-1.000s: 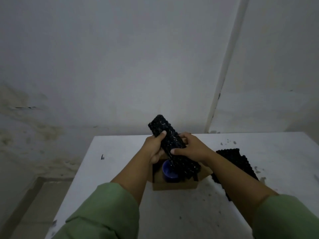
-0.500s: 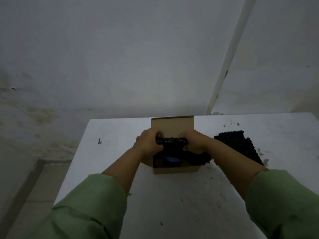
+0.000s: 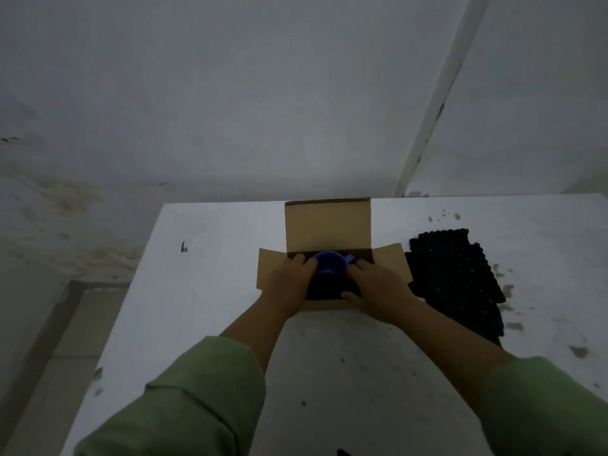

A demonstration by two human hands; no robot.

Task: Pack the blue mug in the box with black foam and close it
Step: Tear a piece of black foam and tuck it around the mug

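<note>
A brown cardboard box stands open on the white table, its lid flap upright at the back and its side flaps spread out. The blue mug sits inside towards the back. A black foam piece fills the box's front part, against the mug. My left hand holds the foam's left end, fingertips beside the mug. My right hand holds the right end, thumb on the foam's front. How the foam sits deeper inside the box is hidden by my hands.
More black foam sheets lie on the table just right of the box, touching its right flap. Dark specks are scattered over the tabletop. A stained wall rises behind the table, whose left edge drops to a tiled floor.
The foam piece, held up above the box a second ago, has been lowered into it. The mug now shows behind the foam. The view has tilted down, so the lid flap is in sight.
</note>
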